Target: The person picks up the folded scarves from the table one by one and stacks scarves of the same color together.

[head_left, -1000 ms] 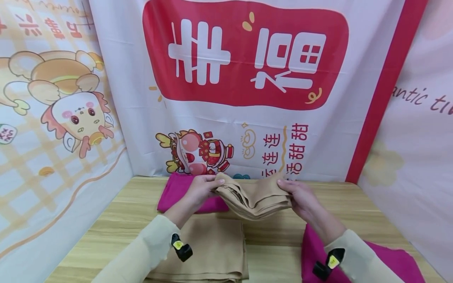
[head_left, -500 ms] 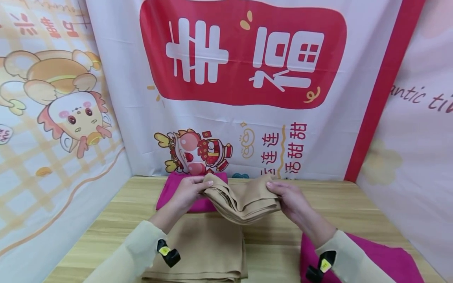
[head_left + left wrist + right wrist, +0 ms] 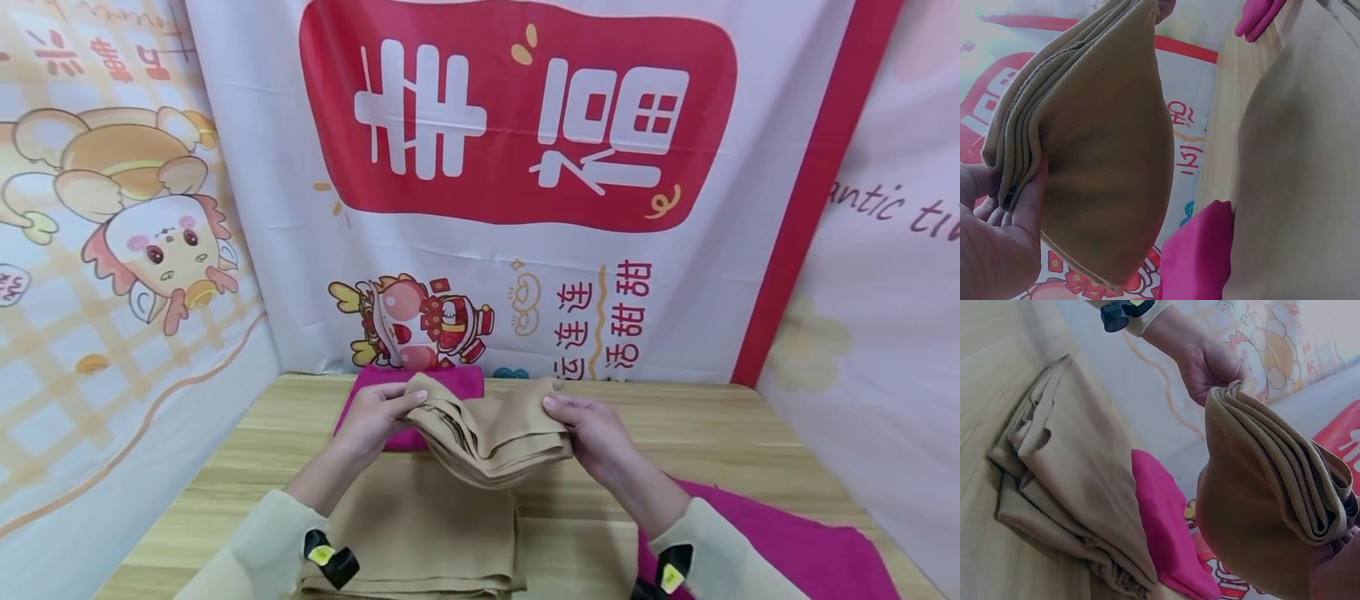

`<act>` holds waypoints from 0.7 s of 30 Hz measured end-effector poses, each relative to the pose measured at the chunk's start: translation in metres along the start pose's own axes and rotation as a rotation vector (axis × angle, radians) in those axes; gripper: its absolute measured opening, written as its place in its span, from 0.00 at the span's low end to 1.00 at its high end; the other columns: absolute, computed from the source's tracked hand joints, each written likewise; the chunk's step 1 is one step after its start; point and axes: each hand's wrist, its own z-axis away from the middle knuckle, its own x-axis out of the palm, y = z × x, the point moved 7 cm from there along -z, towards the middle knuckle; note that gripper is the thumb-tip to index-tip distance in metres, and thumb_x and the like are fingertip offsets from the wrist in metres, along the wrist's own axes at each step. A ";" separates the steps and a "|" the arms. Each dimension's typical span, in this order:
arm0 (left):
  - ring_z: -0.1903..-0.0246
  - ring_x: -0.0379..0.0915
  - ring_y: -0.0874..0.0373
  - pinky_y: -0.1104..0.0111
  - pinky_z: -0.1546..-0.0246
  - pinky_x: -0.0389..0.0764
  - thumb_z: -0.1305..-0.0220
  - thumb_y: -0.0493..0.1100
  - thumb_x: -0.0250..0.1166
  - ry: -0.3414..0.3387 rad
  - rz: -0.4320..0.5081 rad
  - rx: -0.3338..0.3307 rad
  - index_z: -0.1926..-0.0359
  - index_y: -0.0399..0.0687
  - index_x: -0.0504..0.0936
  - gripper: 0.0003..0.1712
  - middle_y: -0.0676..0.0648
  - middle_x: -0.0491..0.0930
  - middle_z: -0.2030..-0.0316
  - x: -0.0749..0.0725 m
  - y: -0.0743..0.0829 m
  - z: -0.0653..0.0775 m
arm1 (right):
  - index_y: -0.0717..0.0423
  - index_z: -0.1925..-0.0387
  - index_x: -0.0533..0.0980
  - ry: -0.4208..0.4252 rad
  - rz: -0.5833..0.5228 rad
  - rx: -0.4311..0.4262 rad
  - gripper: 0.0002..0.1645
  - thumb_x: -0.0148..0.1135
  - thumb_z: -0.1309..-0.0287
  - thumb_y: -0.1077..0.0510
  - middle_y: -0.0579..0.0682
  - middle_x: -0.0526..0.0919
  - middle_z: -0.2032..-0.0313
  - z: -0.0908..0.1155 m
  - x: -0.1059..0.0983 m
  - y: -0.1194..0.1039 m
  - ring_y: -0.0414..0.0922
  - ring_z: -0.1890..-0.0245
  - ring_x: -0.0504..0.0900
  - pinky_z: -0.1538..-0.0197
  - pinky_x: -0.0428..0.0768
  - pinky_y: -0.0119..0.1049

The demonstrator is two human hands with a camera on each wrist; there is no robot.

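A folded tan cloth (image 3: 487, 437) of several layers sags in the middle between my two hands, held above the table. My left hand (image 3: 375, 421) pinches its left end, thumb on top and fingers beneath. On the opposite end, my right hand (image 3: 596, 437) grips the layers the same way. The left wrist view shows the left fingers (image 3: 1030, 203) against the underside of the cloth (image 3: 1104, 144). Below it, a stack of folded tan cloth (image 3: 427, 533) lies on the table, partly covered from sight by the held piece.
A folded magenta cloth (image 3: 457, 382) lies at the table's back left, behind the held cloth. Another magenta cloth (image 3: 795, 542) is at the front right, partly under the right forearm in view. Printed fabric walls (image 3: 517, 242) border the wooden table (image 3: 720, 433).
Both hands have carried the folded tan cloth to the left and slightly nearer, more over the tan stack. The grip on each end is the same.
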 end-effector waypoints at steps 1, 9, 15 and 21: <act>0.70 0.78 0.54 0.61 0.64 0.78 0.48 0.43 0.65 0.002 -0.004 0.001 0.52 0.31 0.74 0.25 0.41 0.80 0.67 -0.002 0.000 0.001 | 0.61 0.62 0.79 -0.002 0.004 0.001 0.16 0.66 0.56 0.59 0.53 0.81 0.64 0.000 0.001 0.001 0.44 0.67 0.78 0.64 0.76 0.34; 0.72 0.78 0.54 0.62 0.65 0.78 0.48 0.44 0.65 0.009 -0.018 0.010 0.51 0.31 0.74 0.26 0.42 0.80 0.67 -0.015 -0.002 0.007 | 0.59 0.70 0.80 -0.024 -0.020 0.005 0.08 0.66 0.56 0.60 0.53 0.81 0.69 0.003 0.015 0.011 0.44 0.73 0.79 0.68 0.78 0.35; 0.72 0.78 0.55 0.62 0.66 0.78 0.48 0.43 0.65 0.016 -0.001 -0.008 0.50 0.29 0.72 0.27 0.43 0.80 0.68 -0.025 -0.001 0.016 | 0.57 0.72 0.81 -0.044 -0.039 0.005 0.06 0.66 0.56 0.60 0.51 0.81 0.72 0.005 0.025 0.017 0.42 0.74 0.79 0.70 0.78 0.34; 0.72 0.78 0.54 0.59 0.67 0.78 0.48 0.42 0.65 0.025 0.018 0.006 0.51 0.26 0.71 0.28 0.43 0.80 0.70 -0.034 -0.002 0.022 | 0.61 0.64 0.79 -0.083 -0.025 0.014 0.14 0.66 0.54 0.58 0.52 0.82 0.70 0.008 0.033 0.024 0.42 0.74 0.80 0.69 0.78 0.35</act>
